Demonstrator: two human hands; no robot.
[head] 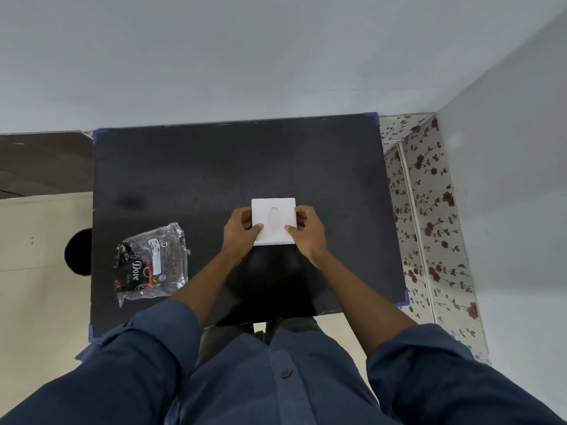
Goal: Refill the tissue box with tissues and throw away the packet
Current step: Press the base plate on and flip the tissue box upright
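A white square tissue box (274, 210) with an oval slot in its top stands near the middle of the black table (214, 173). My left hand (241, 233) grips its left side, thumb on top. Gripping the right side is my right hand (308, 230), also with the thumb on the lid. A crumpled clear and black plastic packet (152, 262) printed "Dove" lies flat on the table to the left, apart from both hands. Whether tissues are inside the box I cannot tell.
The table has blue taped corners and stands against a grey wall. A round dark bin opening (79, 251) shows at the table's left edge, over a cream floor. A floral-patterned surface (429, 225) runs along the right side.
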